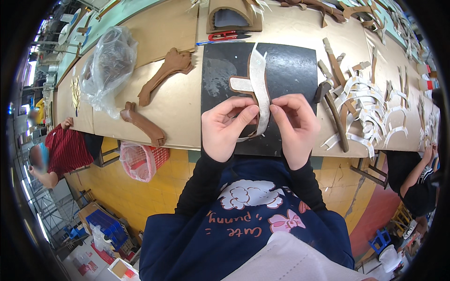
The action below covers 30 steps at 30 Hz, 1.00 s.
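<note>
The left hand (225,126) pinches, thumb to fingertip, at the left edge of a white-faced brown strap (258,70). The strap lies over a black board (295,65); it looks light, thin and bendy, probably easily creased, best held by its edges. The right hand (297,126) pinches at the right edge.

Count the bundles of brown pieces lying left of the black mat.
2: the upper bundle, right of the plastic bag, and the lower bundle, nearer the wearer. More may be hidden under the bag.
</note>
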Each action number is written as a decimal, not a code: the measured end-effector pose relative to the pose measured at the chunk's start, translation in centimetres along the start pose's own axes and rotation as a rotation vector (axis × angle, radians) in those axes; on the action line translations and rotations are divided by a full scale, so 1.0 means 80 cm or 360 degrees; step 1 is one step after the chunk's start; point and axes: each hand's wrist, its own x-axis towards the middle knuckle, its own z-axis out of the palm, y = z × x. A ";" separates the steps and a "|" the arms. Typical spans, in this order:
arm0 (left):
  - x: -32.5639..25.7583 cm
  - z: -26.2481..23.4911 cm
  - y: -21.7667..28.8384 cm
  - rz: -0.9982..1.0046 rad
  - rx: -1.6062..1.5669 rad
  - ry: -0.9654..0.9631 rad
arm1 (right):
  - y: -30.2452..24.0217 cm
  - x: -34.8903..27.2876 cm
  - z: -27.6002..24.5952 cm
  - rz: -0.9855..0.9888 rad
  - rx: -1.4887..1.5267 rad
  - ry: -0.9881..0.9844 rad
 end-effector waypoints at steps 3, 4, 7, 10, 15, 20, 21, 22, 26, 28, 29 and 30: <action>-0.001 0.002 0.001 0.0070 0.0110 0.0002 | -0.005 0.001 0.000 -0.0272 -0.0191 -0.0033; -0.001 0.004 0.001 0.0083 0.0185 -0.0003 | -0.006 0.001 0.000 -0.0273 -0.0236 -0.0031; 0.001 0.009 0.001 0.0163 0.0342 -0.0006 | -0.009 0.000 -0.002 -0.0289 -0.0361 -0.0011; 0.005 0.014 0.000 0.0275 0.0600 0.0024 | -0.008 -0.001 0.000 -0.0313 -0.0420 0.0040; 0.002 0.026 -0.005 0.0471 0.0952 0.0117 | -0.005 -0.005 0.006 -0.0372 -0.0553 0.0153; 0.004 0.020 -0.004 0.0251 0.0853 0.0221 | -0.006 0.000 0.001 -0.0281 -0.0521 0.0179; 0.006 0.017 -0.003 0.0205 0.0783 0.0170 | -0.007 0.001 -0.001 -0.0286 -0.0473 0.0103; 0.004 0.014 -0.001 0.0132 0.0798 0.0062 | -0.008 0.001 -0.002 -0.0264 -0.0423 0.0059; 0.005 0.010 0.001 0.0365 0.0901 -0.0047 | -0.010 0.001 -0.005 -0.0003 -0.0274 -0.0035; 0.006 0.011 0.001 0.0362 0.0912 -0.0048 | -0.009 0.001 -0.005 -0.0009 -0.0293 -0.0023; 0.007 0.012 0.000 0.0350 0.0877 -0.0042 | -0.008 0.001 -0.005 -0.0004 -0.0315 -0.0017; 0.007 0.013 -0.001 0.0338 0.0842 -0.0038 | -0.008 0.000 -0.005 -0.0010 -0.0305 -0.0023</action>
